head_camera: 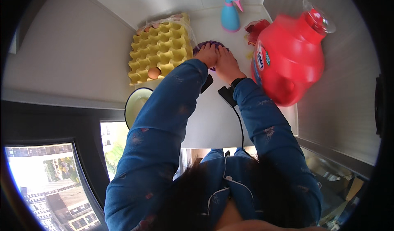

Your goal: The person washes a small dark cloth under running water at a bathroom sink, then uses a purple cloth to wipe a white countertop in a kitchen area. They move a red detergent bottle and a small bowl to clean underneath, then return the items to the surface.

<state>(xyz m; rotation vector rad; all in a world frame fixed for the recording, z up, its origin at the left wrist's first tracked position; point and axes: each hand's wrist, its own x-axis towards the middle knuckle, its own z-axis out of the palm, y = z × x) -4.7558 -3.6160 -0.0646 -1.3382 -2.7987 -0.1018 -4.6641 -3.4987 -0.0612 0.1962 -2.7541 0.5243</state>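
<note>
Both my hands reach forward over a dark purple item (pixel 211 42), perhaps cloth or a bag, on the white surface. My left hand (pixel 208 55) covers its middle, and my right hand (pixel 226 63) lies beside it, the fingers of the two nearly touching. Most of the item is hidden beneath them, so its kind and my exact hold cannot be told. A yellow egg tray (pixel 163 43) stands to the left, with one brown egg (pixel 154 73) near its front edge and more eggs at the back under clear plastic.
A blue spray bottle (pixel 230 19) stands at the back. To the right are a red detergent jug (pixel 289 58) and a crumpled red item (pixel 256 29). A dark-rimmed pale basin (pixel 133 108) is at left. Black devices (pixel 227 96) sit by my wrists, one with a cable.
</note>
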